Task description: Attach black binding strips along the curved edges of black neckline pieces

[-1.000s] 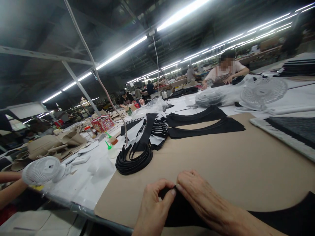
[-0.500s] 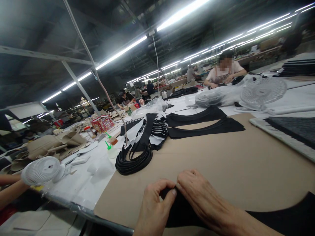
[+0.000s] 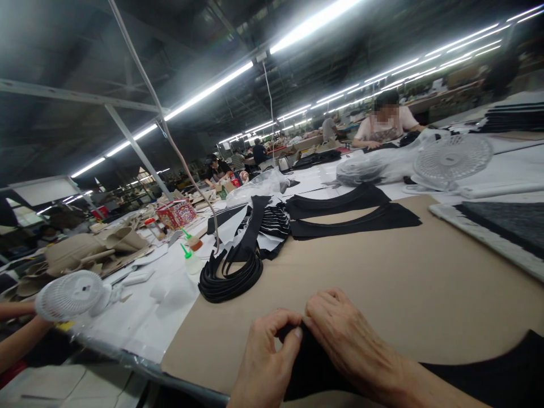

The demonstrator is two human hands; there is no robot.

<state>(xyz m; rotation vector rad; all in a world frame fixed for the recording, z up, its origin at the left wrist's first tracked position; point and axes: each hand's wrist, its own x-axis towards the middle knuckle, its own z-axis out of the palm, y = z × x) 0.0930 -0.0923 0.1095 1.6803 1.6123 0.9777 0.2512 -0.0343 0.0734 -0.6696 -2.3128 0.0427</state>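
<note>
A long black curved fabric piece [image 3: 312, 368] lies along the near edge of the tan board [image 3: 374, 277], passing under my right forearm and off to the right. My left hand [image 3: 270, 351] pinches its left end between thumb and forefinger. Right beside it, my right hand [image 3: 340, 328] has its fingers closed at the same edge, the fingertips almost meeting the left ones. What lies exactly between the fingertips is hidden. Farther back on the board rest two curved black pieces [image 3: 357, 222] and a looped bundle of black strips [image 3: 232, 277].
Left of the board stand a white fan [image 3: 70, 294], a green-tipped bottle [image 3: 191, 260] and a red patterned box [image 3: 176, 212]. Another fan [image 3: 453, 161] and plastic wrap sit at the back right. A hanging cable [image 3: 182, 156] reaches the table. Co-workers are seated beyond; someone's arms show at far left.
My hands keep almost the same grip and place on the black fabric. The co-worker across the table has shifted their arms slightly.
</note>
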